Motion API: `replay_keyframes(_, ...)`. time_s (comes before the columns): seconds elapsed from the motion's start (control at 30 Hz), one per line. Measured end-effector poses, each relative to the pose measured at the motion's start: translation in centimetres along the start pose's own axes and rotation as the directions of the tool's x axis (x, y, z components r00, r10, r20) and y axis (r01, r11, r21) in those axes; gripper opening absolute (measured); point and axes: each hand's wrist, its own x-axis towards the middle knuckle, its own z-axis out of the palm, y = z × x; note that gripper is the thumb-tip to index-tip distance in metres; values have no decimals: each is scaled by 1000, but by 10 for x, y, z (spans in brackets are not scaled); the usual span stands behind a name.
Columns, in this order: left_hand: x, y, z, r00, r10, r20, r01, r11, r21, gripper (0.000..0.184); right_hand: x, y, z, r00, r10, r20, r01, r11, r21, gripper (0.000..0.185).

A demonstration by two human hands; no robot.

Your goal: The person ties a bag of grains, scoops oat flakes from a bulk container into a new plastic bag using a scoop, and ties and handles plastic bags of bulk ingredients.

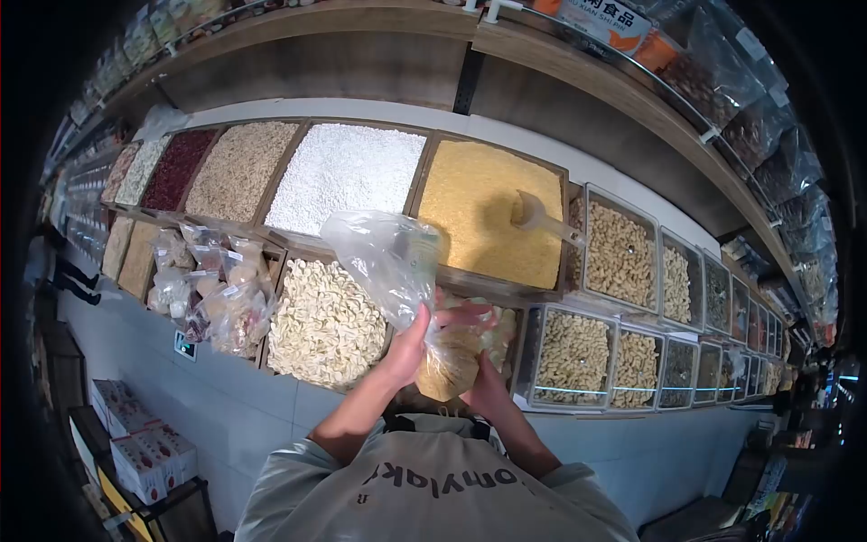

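A clear plastic bag (388,257) with yellow grain (449,366) in its lower part is held upright in front of my chest. My left hand (414,348) is closed round the bag's middle, above the grain, with fingers showing on its far side. Against the bag's lower right side is my right hand (486,384), curled on the filled part; its fingertips are partly hidden. The loose top of the bag spreads up and to the left. Beyond it stands a bin of yellow grain (479,203), with a scoop (542,219) lying on the grain.
Bins of white grains (348,172), oat-like grain (239,167) and pale flat pieces (321,316) line the counter. Packed bags (221,289) lie at the left. Lidded boxes of peanuts (619,253) stand right. An upper shelf (587,68) overhangs; printed cartons (149,452) sit lower left.
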Motion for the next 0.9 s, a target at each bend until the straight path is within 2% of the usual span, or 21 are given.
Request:
replay_keyframes(0.03,-1,1,1,1000,-4,-21,5,1000,20,77,-1,2,-6,995,-97,-33,97,995,3,68)
replay_keyframes(0.07,-2,3,-1,1000,-5,-27,6,1000,26,77,-2,2,-4,995,-93,-29,93,996,9,68)
replay_keyframes(0.1,-2,4,-2,1000,-24,-16,23,997,-68,78,-4,0,-3,902,-430,-49,331,758,-562,70)
replay_keyframes(0.13,-1,5,-3,999,-42,-1,41,986,-162,80,-6,-1,-1,726,-675,133,351,197,-916,71)
replay_keyframes(0.17,1,6,-2,999,-41,0,40,986,-162,80,-8,-4,5,725,-676,134,352,195,-916,71)
replay_keyframes(0.2,3,7,-2,992,-11,126,52,945,-323,80,-9,-5,13,610,-705,361,347,-173,-922,74)
replay_keyframes(0.23,2,8,0,969,36,244,86,878,-471,80,-11,-5,21,500,-642,581,281,-515,-810,77)
replay_keyframes(0.33,4,6,17,991,-92,99,121,933,-339,81,-11,-8,43,436,-608,664,333,-576,-747,90)
replay_keyframes(0.37,5,6,18,991,-91,103,121,934,-337,81,-10,-8,43,413,-593,691,350,-597,-722,95)
replay_keyframes(0.4,5,7,18,987,-81,136,120,944,-308,80,-7,-3,35,623,-688,373,526,16,-850,95)
replay_keyframes(0.47,6,6,15,984,-67,165,111,955,-274,79,-4,-3,31,844,-527,100,465,624,-628,95)
replay_keyframes(0.53,6,-3,7,995,39,89,-44,997,58,74,-13,-10,30,741,-608,286,574,353,-739,59)
replay_keyframes(0.57,6,-3,3,995,39,89,-44,997,58,74,-11,-4,11,741,-608,286,575,352,-739,59)
replay_keyframes(0.6,5,-3,-2,992,28,126,-49,985,168,71,-5,12,-23,805,-578,134,511,561,-651,55)
replay_keyframes(0.63,5,-2,-4,987,13,162,-58,959,276,69,-4,13,-26,835,-546,63,472,654,-591,54)
replay_keyframes(0.67,4,-2,-2,987,14,163,-59,959,278,69,-3,14,-29,860,-510,-7,433,737,-519,54)
replay_keyframes(0.7,2,-1,1,983,36,182,-106,912,395,68,-7,1,-6,964,-218,-151,196,969,-148,54)
replay_keyframes(0.73,0,-1,4,978,56,203,-154,848,506,68,-7,-6,8,980,124,-155,-80,961,265,56)
replay_keyframes(0.77,-1,-4,5,978,60,202,-157,847,508,68,-2,-1,-7,981,124,-151,-81,962,262,56)
replay_keyframes(0.8,-2,-8,6,973,107,203,-204,810,550,68,5,7,-32,940,263,217,-331,856,398,57)
replay_keyframes(0.9,-7,-11,12,968,195,158,-251,770,586,71,1,11,-29,745,362,560,-619,688,379,55)
